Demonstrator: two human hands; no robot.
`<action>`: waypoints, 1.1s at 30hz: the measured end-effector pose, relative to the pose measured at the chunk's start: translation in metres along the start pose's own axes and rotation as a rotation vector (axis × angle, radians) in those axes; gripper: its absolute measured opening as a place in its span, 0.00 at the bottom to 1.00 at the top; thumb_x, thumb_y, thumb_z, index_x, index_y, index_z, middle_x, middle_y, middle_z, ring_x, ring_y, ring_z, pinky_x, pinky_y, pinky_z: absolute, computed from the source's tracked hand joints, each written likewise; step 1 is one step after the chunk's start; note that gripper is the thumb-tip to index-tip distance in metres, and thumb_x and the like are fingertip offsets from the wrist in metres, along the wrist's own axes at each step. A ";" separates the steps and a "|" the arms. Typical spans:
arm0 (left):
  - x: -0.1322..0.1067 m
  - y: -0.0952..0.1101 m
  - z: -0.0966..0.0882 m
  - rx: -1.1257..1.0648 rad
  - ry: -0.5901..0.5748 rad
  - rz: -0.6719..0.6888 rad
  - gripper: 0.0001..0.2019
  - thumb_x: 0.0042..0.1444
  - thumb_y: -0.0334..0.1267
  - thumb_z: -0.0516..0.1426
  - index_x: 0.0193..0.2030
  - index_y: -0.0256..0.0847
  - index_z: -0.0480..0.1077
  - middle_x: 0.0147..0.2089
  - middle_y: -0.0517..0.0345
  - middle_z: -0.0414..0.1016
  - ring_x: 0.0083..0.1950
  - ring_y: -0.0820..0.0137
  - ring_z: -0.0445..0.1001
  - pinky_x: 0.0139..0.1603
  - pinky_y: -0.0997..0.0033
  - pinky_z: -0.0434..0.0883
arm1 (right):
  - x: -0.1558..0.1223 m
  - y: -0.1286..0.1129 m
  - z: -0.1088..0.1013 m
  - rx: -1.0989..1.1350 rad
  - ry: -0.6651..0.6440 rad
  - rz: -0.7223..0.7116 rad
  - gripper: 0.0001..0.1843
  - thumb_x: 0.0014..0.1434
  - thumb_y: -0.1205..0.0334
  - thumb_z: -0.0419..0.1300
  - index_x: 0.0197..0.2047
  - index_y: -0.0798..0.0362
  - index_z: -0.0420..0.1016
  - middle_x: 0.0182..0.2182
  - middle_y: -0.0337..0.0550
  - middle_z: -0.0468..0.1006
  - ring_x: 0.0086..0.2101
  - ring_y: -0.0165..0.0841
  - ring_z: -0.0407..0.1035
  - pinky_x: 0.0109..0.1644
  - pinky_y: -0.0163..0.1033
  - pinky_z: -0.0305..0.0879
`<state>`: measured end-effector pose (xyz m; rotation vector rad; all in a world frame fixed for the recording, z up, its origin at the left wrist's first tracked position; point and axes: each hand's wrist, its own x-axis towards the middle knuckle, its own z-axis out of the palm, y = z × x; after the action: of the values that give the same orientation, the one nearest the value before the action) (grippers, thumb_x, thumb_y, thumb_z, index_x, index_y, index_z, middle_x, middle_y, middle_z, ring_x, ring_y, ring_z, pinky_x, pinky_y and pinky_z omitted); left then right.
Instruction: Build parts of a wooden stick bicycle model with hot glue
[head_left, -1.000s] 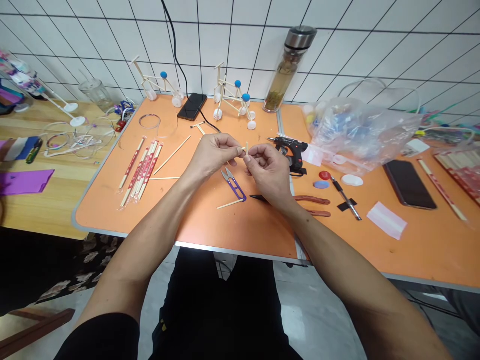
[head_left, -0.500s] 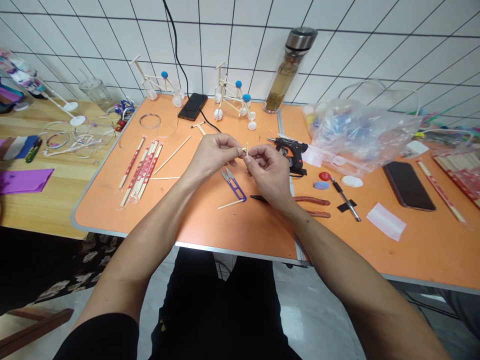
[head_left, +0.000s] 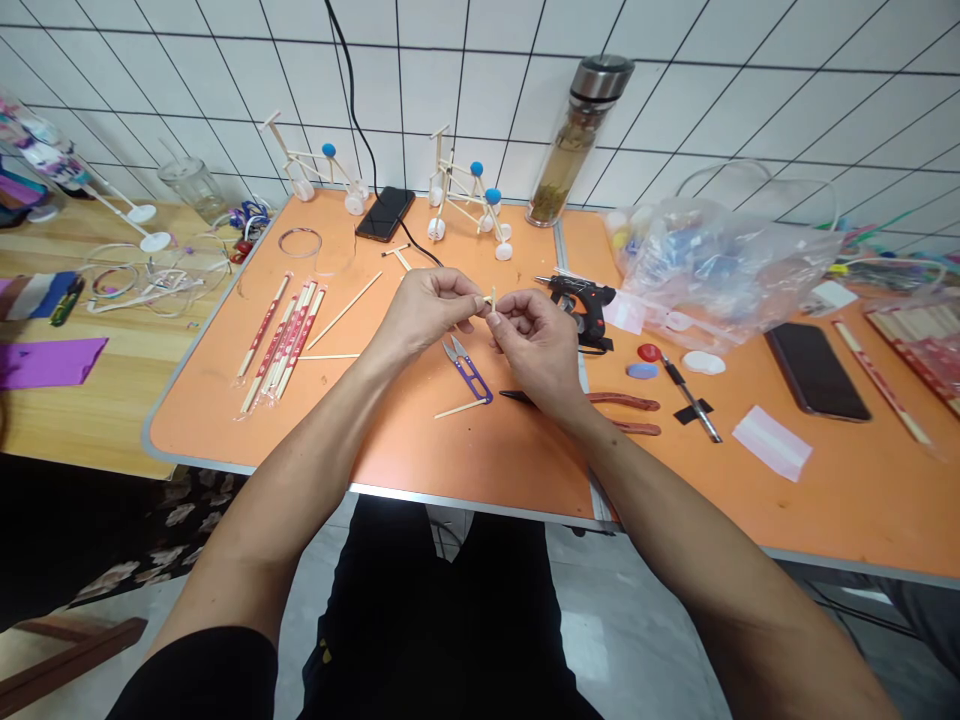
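My left hand [head_left: 439, 305] and my right hand [head_left: 534, 340] meet above the orange table [head_left: 480, 460], fingertips almost touching. Both pinch short pale wooden stick pieces [head_left: 493, 297]; one piece stands upright at my right fingertips, and the other is mostly covered by my left fingers. Whether the pieces are joined I cannot tell. Below the hands lie purple thread snips [head_left: 471, 376] with a thin stick [head_left: 460, 409] by their handle. Pliers [head_left: 622, 400] with red-brown handles lie partly under my right hand. A black glue gun [head_left: 583, 305] rests just beyond it.
Wrapped chopsticks [head_left: 289, 335] lie at the left. Stick-built tricycle models [head_left: 465, 200] with blue seats, a phone [head_left: 385, 213] and a tea bottle [head_left: 577, 140] stand along the wall. A plastic bag [head_left: 720, 265], a pen [head_left: 690, 398] and another phone [head_left: 817, 370] occupy the right.
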<state>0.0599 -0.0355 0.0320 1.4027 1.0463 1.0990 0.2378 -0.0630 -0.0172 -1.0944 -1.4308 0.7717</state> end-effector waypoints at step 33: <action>0.005 -0.007 -0.006 0.005 -0.052 0.040 0.06 0.50 0.36 0.71 0.32 0.37 0.82 0.33 0.53 0.87 0.30 0.73 0.81 0.34 0.74 0.78 | -0.002 0.012 0.001 -0.051 0.010 -0.127 0.20 0.70 0.39 0.72 0.42 0.46 0.77 0.32 0.37 0.79 0.28 0.31 0.71 0.33 0.41 0.67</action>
<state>0.0545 -0.0282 0.0260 1.4546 0.9884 1.0841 0.2393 -0.0603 -0.0287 -1.0339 -1.5030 0.6418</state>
